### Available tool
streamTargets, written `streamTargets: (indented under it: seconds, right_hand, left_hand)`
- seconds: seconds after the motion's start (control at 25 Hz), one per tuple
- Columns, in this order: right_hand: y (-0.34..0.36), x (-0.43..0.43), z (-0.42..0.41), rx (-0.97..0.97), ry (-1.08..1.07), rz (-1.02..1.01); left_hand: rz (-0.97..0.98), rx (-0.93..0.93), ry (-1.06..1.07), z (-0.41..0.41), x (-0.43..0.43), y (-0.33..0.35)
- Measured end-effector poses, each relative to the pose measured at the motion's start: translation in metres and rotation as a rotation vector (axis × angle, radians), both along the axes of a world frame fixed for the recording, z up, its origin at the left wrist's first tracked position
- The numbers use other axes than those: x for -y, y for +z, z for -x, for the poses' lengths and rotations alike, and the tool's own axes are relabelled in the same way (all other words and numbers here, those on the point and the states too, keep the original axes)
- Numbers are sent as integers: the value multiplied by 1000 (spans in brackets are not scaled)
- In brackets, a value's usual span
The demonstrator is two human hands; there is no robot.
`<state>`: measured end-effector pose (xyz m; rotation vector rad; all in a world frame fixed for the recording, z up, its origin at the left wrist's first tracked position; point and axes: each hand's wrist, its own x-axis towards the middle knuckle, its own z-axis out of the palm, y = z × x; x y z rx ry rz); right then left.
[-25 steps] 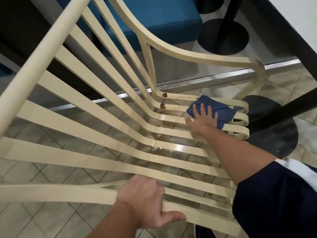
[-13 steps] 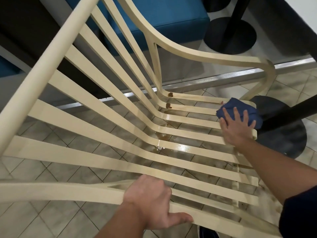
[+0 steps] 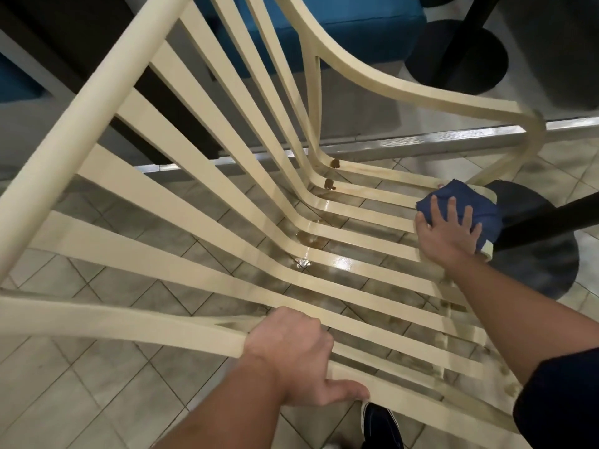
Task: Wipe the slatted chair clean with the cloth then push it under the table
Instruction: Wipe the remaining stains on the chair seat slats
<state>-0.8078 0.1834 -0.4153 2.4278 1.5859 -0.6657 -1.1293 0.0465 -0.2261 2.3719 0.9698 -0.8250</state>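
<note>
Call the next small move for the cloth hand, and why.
Probably sweep the cloth back along the slats toward the seat bend. The right hand presses it flat at the front edge of the chair, while two brown spots and a puddle sit unwiped there. The left hand grips the chair.

No readable text, labels, brands, numbers or signs anywhere.

Dark navy sleeve [image 3: 560, 403] on the right arm; left forearm [image 3: 227, 406] bare; dark shoe [image 3: 382, 426], perhaps white-edged.
</note>
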Motion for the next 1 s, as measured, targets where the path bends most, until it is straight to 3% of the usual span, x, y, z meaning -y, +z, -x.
streamTargets:
  seconds: [0.68, 0.84, 1.0]
  right_hand:
    - [12, -75, 162, 17, 333, 171]
    - [9, -80, 168, -4, 383, 173]
    - [2, -67, 139, -33, 405, 51]
  left_hand:
    - [34, 66, 99, 1, -1, -1]
    - [56, 24, 68, -1, -4, 0]
    - [57, 16, 66, -2, -4, 3]
